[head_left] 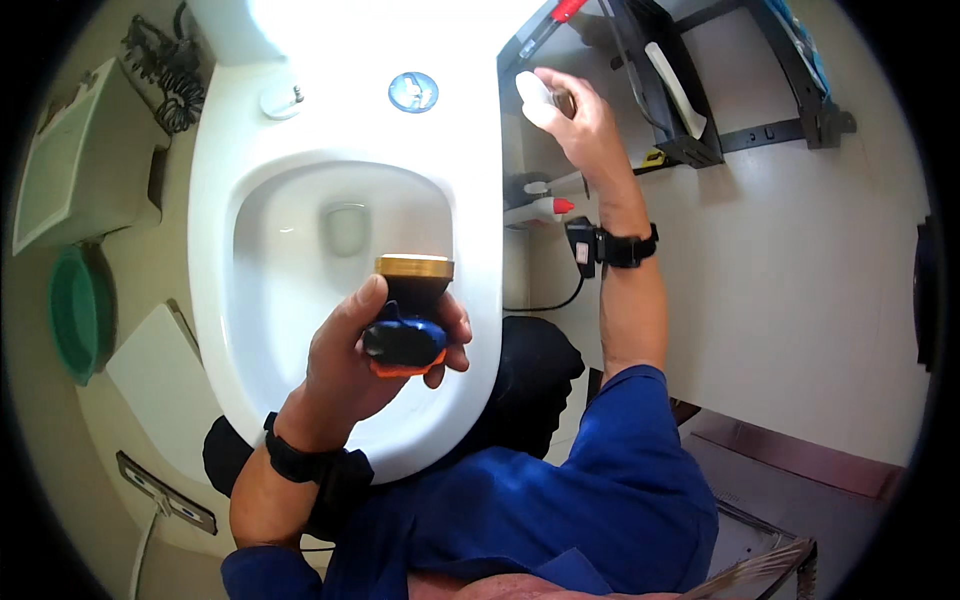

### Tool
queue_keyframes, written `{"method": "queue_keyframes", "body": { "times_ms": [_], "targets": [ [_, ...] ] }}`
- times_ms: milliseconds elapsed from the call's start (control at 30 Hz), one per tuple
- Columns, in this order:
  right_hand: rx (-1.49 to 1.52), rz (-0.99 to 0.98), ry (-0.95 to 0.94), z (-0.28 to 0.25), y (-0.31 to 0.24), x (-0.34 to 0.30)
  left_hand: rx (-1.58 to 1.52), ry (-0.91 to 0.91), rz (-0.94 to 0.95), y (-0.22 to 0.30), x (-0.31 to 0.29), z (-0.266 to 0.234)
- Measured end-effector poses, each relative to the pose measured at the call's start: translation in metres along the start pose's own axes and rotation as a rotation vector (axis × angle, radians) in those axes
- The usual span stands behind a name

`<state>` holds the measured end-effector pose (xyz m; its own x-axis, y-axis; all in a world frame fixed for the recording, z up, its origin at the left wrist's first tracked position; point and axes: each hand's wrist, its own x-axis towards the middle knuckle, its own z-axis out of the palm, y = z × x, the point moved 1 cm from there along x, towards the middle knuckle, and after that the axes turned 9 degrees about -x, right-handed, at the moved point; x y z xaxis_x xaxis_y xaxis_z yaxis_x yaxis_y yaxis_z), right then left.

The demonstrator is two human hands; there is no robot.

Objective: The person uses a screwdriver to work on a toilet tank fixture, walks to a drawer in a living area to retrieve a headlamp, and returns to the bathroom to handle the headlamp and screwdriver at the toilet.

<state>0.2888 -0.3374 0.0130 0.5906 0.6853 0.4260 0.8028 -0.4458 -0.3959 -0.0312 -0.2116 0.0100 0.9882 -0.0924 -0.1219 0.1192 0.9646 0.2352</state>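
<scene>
Over the toilet (300, 330) bowl, the left hand (350, 365) is closed around a dark bottle (408, 320) with a gold cap, tilted downward. At the wall rack (690, 110), the right hand (590, 125) grips a white bottle (535, 97).

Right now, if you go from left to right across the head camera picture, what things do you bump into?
Green basin → white toilet bowl → left hand holding a blue and orange brush with a gold top → right hand on a white bottle → black wall rack.
</scene>
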Motion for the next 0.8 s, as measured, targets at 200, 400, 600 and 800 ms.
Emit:
{"method": "queue_keyframes", "body": {
  "times_ms": [200,400,600,800],
  "targets": [
    [0.349,0.428,-0.239,-0.025,-0.018,-0.057,0.085,0.026,-0.022,-0.001,0.002,0.001],
    [0.692,0.408,-0.338,-0.027,-0.029,-0.083,0.201,0.094,-0.025,-0.003,0.005,0.007],
    [1.267,0.471,-0.422,-0.018,-0.028,-0.085,0.261,0.176,-0.021,-0.004,0.005,0.011],
    [1.309,0.463,-0.485,-0.016,-0.037,-0.080,0.225,0.147,-0.016,-0.002,0.002,0.010]
  ]
}}
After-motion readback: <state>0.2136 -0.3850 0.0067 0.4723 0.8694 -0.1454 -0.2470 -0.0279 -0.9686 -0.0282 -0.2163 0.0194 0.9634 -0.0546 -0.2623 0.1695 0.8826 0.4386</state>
